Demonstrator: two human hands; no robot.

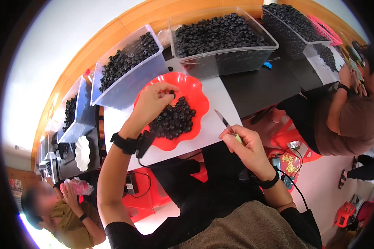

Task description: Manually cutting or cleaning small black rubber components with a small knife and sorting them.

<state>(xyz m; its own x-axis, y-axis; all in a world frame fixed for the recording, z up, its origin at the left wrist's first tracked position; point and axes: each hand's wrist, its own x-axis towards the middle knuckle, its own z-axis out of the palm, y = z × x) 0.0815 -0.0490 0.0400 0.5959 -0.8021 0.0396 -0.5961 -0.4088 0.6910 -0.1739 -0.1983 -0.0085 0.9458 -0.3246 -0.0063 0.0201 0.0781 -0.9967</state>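
A red scalloped plate point(201, 103) rests on a white sheet point(222, 101) in front of me, with a heap of small black ring-shaped pieces point(174, 120) in it. Over the plate's upper left part, my left hand point(153, 99) pinches one small black piece point(173, 94) between thumb and fingertips. To the right of the plate, my right hand point(247, 149) grips a small knife point(223, 119) by its pale handle. The knife's blade points up and to the left, apart from the plate. Both wrists wear black bands.
Clear plastic bins full of black pieces stand along the far side: one at left point(129, 74), one in the middle point(224, 45), one at right point(293, 41). A loose piece point(170, 68) lies beyond the plate. Co-workers sit at left point(66, 211) and right point(349, 112). Red stools point(145, 186) stand below.
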